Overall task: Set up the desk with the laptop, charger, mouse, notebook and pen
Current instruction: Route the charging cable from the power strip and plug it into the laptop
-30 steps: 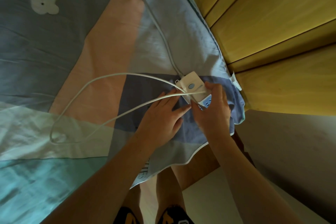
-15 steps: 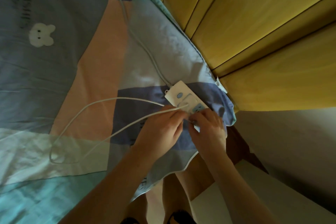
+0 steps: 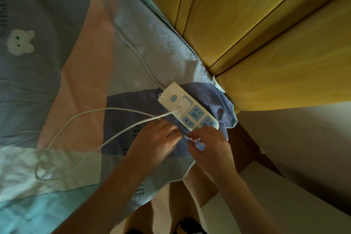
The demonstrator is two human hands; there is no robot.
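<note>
Patchwork bed cover [image 3: 79, 85] carries white power strip [image 3: 187, 109], charger cable [image 3: 79, 135] looped alongside.

The power strip [image 3: 187, 107] is smooth, shiny white plastic with blue sockets. Under it the bedsheet [image 3: 79, 74] is soft matt cloth, a bit wrinkled. Beside the strip the bed board [image 3: 266, 34] is smooth yellow wood. The white cable [image 3: 85, 118] I hold looks smooth and rubbery.

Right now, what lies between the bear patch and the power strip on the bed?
In the head view, only bedding lies between the bear patch and the power strip, crossed by the strip's own grey cord.
</note>
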